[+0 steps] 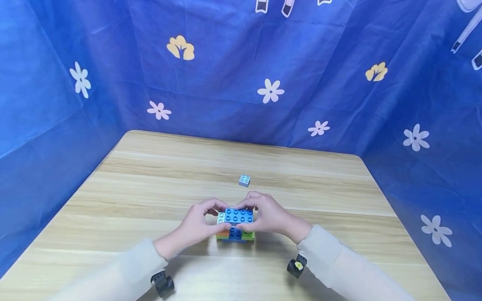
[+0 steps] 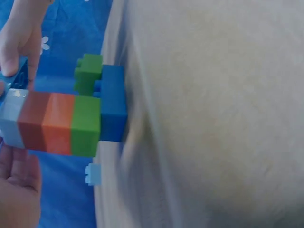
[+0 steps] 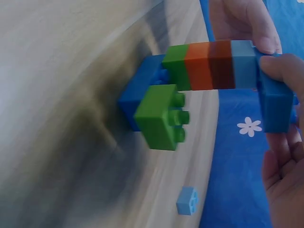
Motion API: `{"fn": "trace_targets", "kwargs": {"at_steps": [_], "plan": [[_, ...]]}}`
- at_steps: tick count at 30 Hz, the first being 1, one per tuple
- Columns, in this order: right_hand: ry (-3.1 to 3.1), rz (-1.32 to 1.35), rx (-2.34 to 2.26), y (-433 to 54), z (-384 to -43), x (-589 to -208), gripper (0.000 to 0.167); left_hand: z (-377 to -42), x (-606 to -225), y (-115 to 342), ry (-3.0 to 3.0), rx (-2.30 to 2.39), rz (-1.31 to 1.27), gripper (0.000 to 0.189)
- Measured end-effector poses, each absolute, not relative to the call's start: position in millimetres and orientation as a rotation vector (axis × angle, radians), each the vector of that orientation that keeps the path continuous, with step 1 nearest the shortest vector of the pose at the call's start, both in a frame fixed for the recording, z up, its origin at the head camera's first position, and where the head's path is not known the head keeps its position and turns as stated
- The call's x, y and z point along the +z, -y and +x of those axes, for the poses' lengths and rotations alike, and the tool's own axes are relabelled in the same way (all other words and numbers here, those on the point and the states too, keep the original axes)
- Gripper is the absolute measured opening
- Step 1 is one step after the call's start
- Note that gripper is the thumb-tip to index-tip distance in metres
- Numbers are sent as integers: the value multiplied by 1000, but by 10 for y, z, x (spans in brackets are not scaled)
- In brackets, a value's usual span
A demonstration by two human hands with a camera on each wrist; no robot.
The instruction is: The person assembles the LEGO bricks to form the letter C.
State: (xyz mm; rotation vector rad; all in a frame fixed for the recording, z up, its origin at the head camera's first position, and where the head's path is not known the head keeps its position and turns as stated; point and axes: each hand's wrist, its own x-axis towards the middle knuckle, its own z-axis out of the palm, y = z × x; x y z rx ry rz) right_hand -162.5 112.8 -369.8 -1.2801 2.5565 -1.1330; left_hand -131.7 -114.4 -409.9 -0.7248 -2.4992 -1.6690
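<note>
A long blue brick (image 1: 239,215) lies across the top of a small brick stack, overhanging to the right in the head view. My right hand (image 1: 269,213) pinches its right end between thumb and fingers. At its left end my left hand (image 1: 201,219) pinches it, thumb in front and fingers behind, near the light blue brick (image 2: 13,118) underneath. Below that come a brown brick (image 3: 221,65), an orange brick (image 3: 198,65) and a green brick (image 3: 176,66). They rise from one end of a blue base brick (image 2: 113,102). A second green brick (image 3: 156,116) sits on its other end.
A loose light blue brick (image 1: 244,180) lies on the wooden table (image 1: 169,159) beyond the hands. Blue cloth (image 1: 226,62) with printed flowers hangs around the far and side edges.
</note>
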Motion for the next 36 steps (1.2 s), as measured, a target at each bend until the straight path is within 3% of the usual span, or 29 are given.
{"fn": "trace_targets", "kwargs": {"at_steps": [11, 15, 20, 36], "plan": [[-2531, -1502, -1344, -1235, -1635, -4035, 55, -1274, -4166, 1135, 2429, -1716, -688, 35], [-2485, -1510, -1440, -1345, -1678, -4158, 44, -1271, -4171, 1129, 2425, -1719, -690, 35], [-2510, -1449, -1521, -1427, -1766, -4255, 31, -1269, -4167, 1127, 2443, -1714, -662, 35], [-2780, -1023, -1392, -1534, -2246, -4413, 35, -1277, -4159, 1125, 2460, -1694, -663, 35]]}}
